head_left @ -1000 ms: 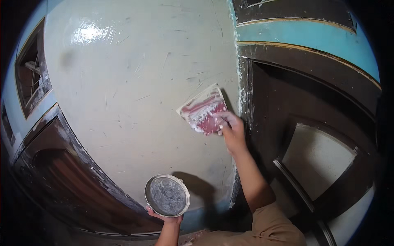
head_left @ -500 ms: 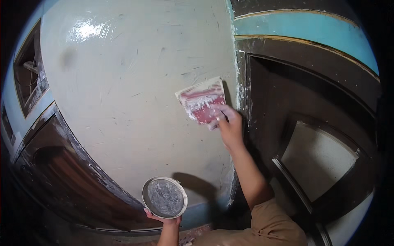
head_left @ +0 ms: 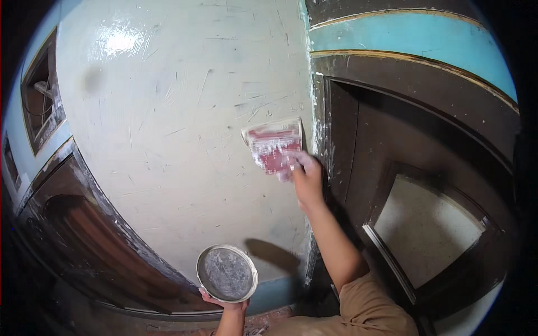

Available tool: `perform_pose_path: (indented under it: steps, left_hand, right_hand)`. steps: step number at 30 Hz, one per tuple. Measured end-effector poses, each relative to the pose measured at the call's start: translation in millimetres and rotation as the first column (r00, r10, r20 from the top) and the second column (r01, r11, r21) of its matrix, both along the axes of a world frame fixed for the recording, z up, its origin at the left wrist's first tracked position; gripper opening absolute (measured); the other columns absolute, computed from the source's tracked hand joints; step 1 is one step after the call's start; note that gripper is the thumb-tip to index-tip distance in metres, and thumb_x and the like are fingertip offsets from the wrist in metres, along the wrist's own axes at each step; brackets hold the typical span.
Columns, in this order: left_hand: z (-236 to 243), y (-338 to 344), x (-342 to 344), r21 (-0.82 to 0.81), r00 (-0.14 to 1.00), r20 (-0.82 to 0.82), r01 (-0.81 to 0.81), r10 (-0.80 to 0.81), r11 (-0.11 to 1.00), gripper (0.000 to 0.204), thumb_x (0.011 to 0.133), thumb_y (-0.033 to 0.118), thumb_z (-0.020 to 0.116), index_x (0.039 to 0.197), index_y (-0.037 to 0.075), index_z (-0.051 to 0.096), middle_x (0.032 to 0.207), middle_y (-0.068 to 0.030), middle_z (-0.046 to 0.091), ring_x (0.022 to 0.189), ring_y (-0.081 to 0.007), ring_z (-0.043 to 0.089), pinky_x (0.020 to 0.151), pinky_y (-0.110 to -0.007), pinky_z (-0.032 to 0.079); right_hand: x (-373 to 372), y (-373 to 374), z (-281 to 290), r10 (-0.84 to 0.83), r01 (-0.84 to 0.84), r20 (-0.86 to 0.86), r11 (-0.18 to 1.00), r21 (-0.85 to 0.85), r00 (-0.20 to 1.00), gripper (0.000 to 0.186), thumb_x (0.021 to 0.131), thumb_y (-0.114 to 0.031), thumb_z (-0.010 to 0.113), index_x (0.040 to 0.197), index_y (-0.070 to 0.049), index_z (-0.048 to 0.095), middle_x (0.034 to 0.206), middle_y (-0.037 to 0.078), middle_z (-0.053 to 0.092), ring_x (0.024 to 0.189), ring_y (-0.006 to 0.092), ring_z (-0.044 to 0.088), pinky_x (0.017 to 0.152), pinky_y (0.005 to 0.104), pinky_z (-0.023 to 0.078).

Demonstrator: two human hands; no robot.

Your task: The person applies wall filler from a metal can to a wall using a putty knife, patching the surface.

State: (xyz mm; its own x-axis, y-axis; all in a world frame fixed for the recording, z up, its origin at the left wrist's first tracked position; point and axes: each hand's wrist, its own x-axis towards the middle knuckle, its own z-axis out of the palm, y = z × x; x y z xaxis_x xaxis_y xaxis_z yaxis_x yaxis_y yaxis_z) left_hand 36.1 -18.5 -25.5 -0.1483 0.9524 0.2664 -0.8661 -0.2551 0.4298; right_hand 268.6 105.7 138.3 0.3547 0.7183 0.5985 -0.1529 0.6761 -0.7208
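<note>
My right hand (head_left: 305,176) grips a wide red putty blade (head_left: 273,143) smeared with white paste, held against the pale, scuffed wall (head_left: 168,112) just left of the dark door frame on the right. Low in the view, my left hand (head_left: 221,302) supports a round shallow pan (head_left: 227,271) from underneath; its inside is grey with whitish residue, and its rim is pale. The tips of some fingers on my right hand are coated white.
A dark brown door (head_left: 358,145) with a pale panel (head_left: 426,229) fills the right, below a turquoise band (head_left: 403,36). At the left are a brown door (head_left: 95,241) and a small framed opening (head_left: 42,92) in light blue wall.
The blade in my right hand has shifted slightly left and become more level, first rising, then dropping a little. The pan has moved slightly down. The view has shifted slightly against the door frame.
</note>
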Motion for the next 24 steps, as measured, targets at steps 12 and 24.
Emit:
perform_pose_path:
  steps: [12,24]
  left_hand:
    - [-2,-7,14,-0.037,1.0,0.014,-0.002,0.003,0.999,0.088,0.079,0.078,0.036,0.146,0.019,0.038,0.145,-0.0082,0.043,0.129,-0.0358,0.046,0.104,-0.055,0.042]
    - [4,-3,-2,-0.006,0.998,0.013,0.06,-0.06,0.998,0.089,0.079,0.077,0.04,0.145,0.018,0.039,0.144,-0.0099,0.045,0.127,-0.0356,0.048,0.102,-0.054,0.045]
  right_hand:
    - [8,-4,-2,0.047,-0.048,0.086,0.999,0.015,0.995,0.02,0.098,-0.001,0.046,0.112,0.002,0.06,0.092,0.008,0.063,0.072,0.0109,0.062,0.065,0.0259,0.053]
    - [14,-6,-8,0.004,-0.009,0.091,0.998,0.054,0.996,0.022,0.096,0.0,0.047,0.112,0.002,0.062,0.093,0.006,0.064,0.071,0.0093,0.06,0.065,0.0256,0.052]
